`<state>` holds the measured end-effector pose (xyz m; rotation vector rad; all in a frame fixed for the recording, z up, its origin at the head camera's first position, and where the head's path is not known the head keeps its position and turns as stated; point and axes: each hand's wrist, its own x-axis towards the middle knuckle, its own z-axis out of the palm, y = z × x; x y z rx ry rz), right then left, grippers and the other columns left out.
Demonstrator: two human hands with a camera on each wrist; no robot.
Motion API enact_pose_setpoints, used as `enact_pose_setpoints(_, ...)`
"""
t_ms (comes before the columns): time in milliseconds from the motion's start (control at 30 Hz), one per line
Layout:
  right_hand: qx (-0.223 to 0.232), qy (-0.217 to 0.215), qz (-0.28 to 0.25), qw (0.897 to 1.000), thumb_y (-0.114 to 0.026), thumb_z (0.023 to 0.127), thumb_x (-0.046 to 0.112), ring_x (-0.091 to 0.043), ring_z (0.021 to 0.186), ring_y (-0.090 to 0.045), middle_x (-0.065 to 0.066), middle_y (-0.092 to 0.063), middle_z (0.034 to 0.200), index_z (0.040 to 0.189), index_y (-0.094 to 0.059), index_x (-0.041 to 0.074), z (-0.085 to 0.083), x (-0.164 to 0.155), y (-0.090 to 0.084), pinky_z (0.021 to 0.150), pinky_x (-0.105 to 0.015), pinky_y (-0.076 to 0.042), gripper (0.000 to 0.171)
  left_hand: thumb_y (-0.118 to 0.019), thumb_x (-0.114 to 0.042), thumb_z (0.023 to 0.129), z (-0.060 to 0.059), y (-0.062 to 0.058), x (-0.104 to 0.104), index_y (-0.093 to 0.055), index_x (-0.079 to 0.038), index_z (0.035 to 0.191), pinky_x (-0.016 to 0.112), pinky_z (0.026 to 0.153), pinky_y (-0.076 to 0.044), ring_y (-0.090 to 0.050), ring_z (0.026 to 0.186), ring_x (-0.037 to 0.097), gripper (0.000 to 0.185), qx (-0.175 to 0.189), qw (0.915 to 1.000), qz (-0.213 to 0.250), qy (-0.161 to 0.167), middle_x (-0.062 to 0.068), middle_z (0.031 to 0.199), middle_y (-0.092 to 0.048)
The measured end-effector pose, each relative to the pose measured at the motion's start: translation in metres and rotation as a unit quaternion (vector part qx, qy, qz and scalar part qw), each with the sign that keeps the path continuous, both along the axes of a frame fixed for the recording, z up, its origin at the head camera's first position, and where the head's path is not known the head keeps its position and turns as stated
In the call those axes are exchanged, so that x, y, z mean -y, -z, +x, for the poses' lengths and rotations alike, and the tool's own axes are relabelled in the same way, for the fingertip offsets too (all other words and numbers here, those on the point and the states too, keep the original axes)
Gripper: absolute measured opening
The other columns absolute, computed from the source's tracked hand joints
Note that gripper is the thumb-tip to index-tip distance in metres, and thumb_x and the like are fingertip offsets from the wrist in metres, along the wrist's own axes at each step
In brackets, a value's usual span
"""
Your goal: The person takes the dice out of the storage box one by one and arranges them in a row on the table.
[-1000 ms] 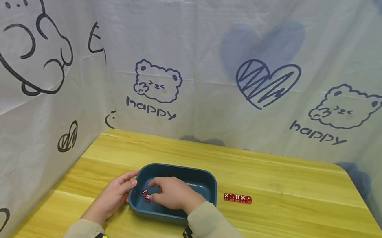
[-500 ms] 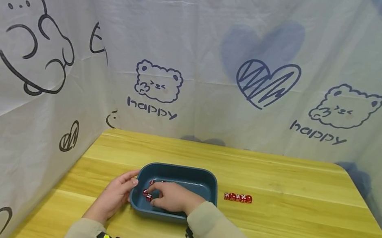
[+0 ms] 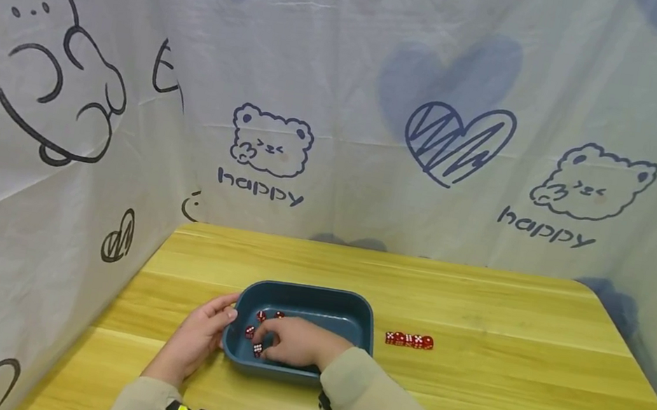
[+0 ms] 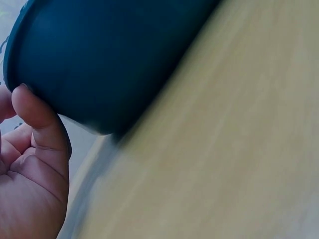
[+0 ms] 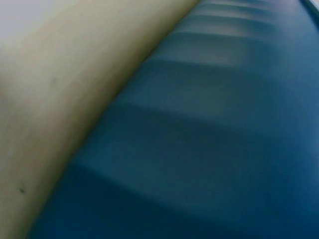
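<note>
Fingers (image 3: 265, 339) of the right hand (image 3: 297, 342) curl down among loose red dice (image 3: 254, 331) inside the blue tray (image 3: 352, 305), whether pinching one cannot be told. The left hand (image 3: 195, 341) rests relaxed fingers against the tray's wall on the bench (image 3: 497, 400). Steadying the tray and lifting one die cleanly seems wise; a row of dice (image 3: 409, 340) lies beside it.

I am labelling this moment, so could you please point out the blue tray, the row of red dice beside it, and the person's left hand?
blue tray (image 3: 315, 294): head view, on its far rim.
row of red dice (image 3: 409, 340): head view, middle of the row.
left hand (image 3: 195, 339): head view, back of the hand.
</note>
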<state>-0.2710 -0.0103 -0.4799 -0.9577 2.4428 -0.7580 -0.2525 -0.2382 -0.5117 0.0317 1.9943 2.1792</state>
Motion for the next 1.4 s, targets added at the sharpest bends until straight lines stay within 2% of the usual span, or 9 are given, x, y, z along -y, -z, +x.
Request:
enact_pose_setpoints(167, -0.004, -0.024, 0.013, 1.0, -0.073, 0.093, 0.021, -0.005, 0.07, -0.056, 0.014, -0.061, 0.083, 0.114, -0.073, 0.026, 0.0007, -0.0016, -0.0016, 0.068, -0.023, -0.047, 0.022, -0.054, -0.014, 0.106, -0.0004, 0.0006, -0.0004, -0.047, -0.001, 0.148, 0.023, 0.06, -0.05, -0.059, 0.074, 0.015, 0.045, -0.003, 1.0, -0.004, 0.001, 0.012, 0.107, -0.06)
enact_pose_setpoints(433, 0.009, -0.045, 0.013, 0.999, -0.073, 0.093, 0.021, -0.004, 0.072, -0.056, 0.016, -0.063, 0.085, 0.105, -0.076, 0.026, 0.0022, -0.0026, -0.0032, 0.071, -0.022, -0.047, 0.013, -0.053, -0.012, 0.106, 0.0004, 0.0001, -0.001, -0.047, 0.0, 0.148, 0.023, 0.059, -0.049, -0.058, 0.073, 0.015, 0.044, -0.001, 1.0, -0.002, -0.006, 0.011, 0.105, -0.058)
enact_pose_setpoints(867, 0.007, -0.056, 0.015, 0.998, -0.071, 0.095, 0.023, -0.003, 0.077, -0.058, 0.019, -0.064, 0.091, 0.102, -0.075, 0.029, 0.0011, -0.0028, -0.0001, 0.076, -0.022, -0.048, 0.01, -0.053, -0.012, 0.105, 0.0003, 0.0012, 0.0001, -0.047, -0.001, 0.148, 0.023, 0.058, -0.048, -0.057, 0.071, 0.015, 0.044, 0.002, 1.0, -0.004, -0.008, 0.01, 0.105, -0.059)
enact_pose_setpoints(1200, -0.02, -0.056, 0.022, 0.998, -0.069, 0.096, 0.022, -0.002, 0.078, -0.058, 0.018, -0.064, 0.089, 0.102, -0.075, 0.027, 0.0056, -0.0026, -0.0034, 0.077, -0.022, -0.048, 0.009, -0.053, -0.012, 0.106, 0.0008, 0.001, 0.0004, -0.047, 0.0, 0.148, 0.023, 0.058, -0.048, -0.057, 0.071, 0.015, 0.044, -0.003, 0.9999, -0.008, -0.006, 0.012, 0.106, -0.059)
enact_pose_setpoints(1400, -0.051, -0.044, 0.016, 0.998, -0.068, 0.097, 0.023, -0.002, 0.071, -0.056, 0.017, -0.062, 0.081, 0.105, -0.075, 0.026, 0.007, -0.0024, -0.006, 0.07, -0.021, -0.048, 0.012, -0.053, -0.014, 0.106, 0.0008, 0.0008, 0.0008, -0.047, -0.002, 0.148, 0.022, 0.058, -0.048, -0.056, 0.071, 0.014, 0.044, -0.001, 0.9999, -0.01, -0.005, 0.012, 0.108, -0.058)
